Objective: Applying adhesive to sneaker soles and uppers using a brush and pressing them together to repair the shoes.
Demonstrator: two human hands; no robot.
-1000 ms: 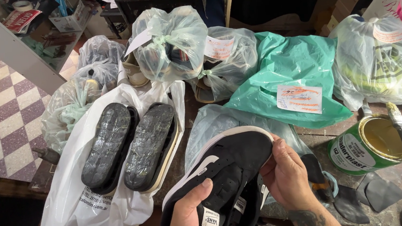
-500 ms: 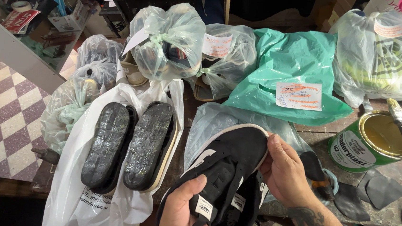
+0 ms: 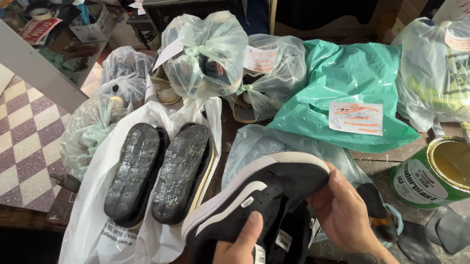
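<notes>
1. Two black sneakers (image 3: pixel 257 203) clamped in both grips, low centre over the counter (image 3: pixel 383 165).
2. Two upturned soles (image 3: pixel 157 174) left of the grips, on one white bag (image 3: pixel 109 242).
3. One open green tin (image 3: pixel 442 171) right of the grips, yellowish glue inside.
4. Left grip (image 3: pixel 236 255) thumb pressing the side; right grip (image 3: pixel 339 210) cupping the toe.

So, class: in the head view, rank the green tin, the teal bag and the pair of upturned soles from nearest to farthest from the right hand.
From the right hand:
1. Green tin, just to its right.
2. Teal bag, behind it.
3. Upturned soles, far left on the white bag.
</notes>
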